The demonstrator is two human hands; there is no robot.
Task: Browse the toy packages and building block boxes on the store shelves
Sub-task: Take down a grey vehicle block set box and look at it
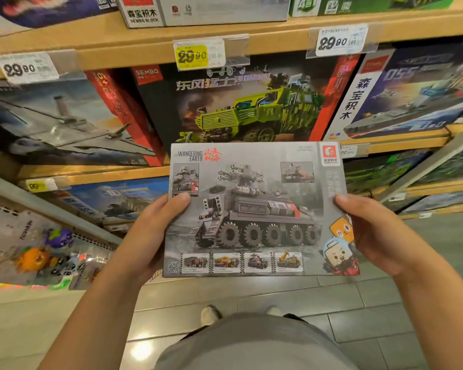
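I hold a grey building block box [257, 209] flat in front of me; it shows a many-wheeled armoured vehicle and the words "Wandering Earth". My left hand [155, 231] grips its left edge, thumb on the front. My right hand [372, 231] grips its right edge the same way. Behind it on the wooden shelf [145, 53] stand a box with a green military truck [241, 108], a box with a grey jet [56, 124] on the left, and a box with a warship [417, 94] on the right.
Price tags reading 29.90 [191, 56] hang on the shelf edge. More boxes [206, 9] sit on the shelf above and on lower shelves [118, 198]. Small toy packages with keychains [38, 252] hang low at the left. Tiled floor [278, 295] and my shoes lie below.
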